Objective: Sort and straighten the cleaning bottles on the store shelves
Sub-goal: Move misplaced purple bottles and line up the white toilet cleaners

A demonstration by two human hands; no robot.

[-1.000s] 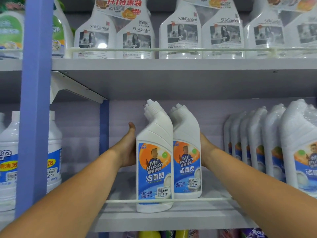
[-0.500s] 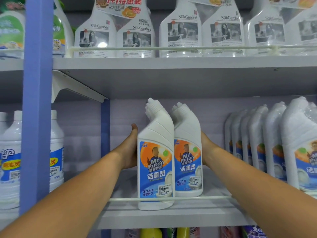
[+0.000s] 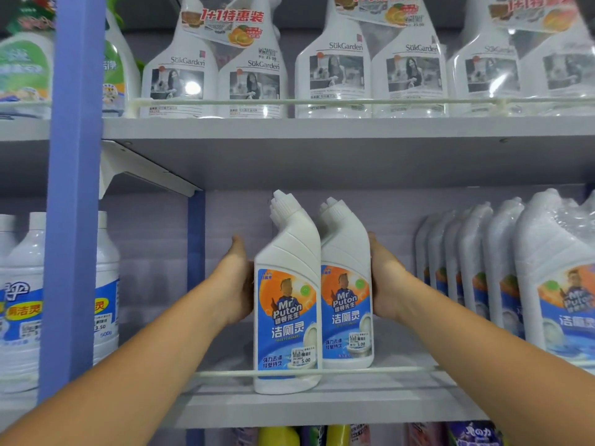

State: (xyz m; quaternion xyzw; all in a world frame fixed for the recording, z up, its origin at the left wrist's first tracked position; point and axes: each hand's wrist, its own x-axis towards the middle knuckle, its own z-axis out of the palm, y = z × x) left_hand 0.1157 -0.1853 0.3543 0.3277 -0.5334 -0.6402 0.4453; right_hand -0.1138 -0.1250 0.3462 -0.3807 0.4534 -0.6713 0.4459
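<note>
Shelving: I see a grey middle shelf (image 3: 322, 410) with a thin white guard rail (image 3: 402, 370) along its near edge, and an upper shelf (image 3: 322, 133) above it; a blue upright post (image 3: 77, 188) stands at the left.
Upper shelf stock: a row of clear SukGarden spray bottles (image 3: 254, 78) stands behind its own rail, some banded in pairs with an orange promo tag.
Right stock: a tight file of shrink-wrapped white toilet-cleaner bottles (image 3: 502, 268) runs from near right to far.
Left stock: beyond the post stand squat white bottles with blue labels (image 3: 22, 300).
Left Mr Puton bottle (image 3: 286, 317): upright on the middle shelf, centre, nearest me, its base at the guard rail, angled neck pointing up-left.
Right Mr Puton bottle (image 3: 346, 304): upright, touching the first on its right side and set slightly farther back.
Left hand (image 3: 236, 284): I have it against the left flank of the left bottle, thumb up; the fingers go behind the bottle, so I cannot tell whether they grasp it.
Right hand (image 3: 386, 281): pressed to the right flank of the right bottle; fingers hidden behind, grasp not readable.
</note>
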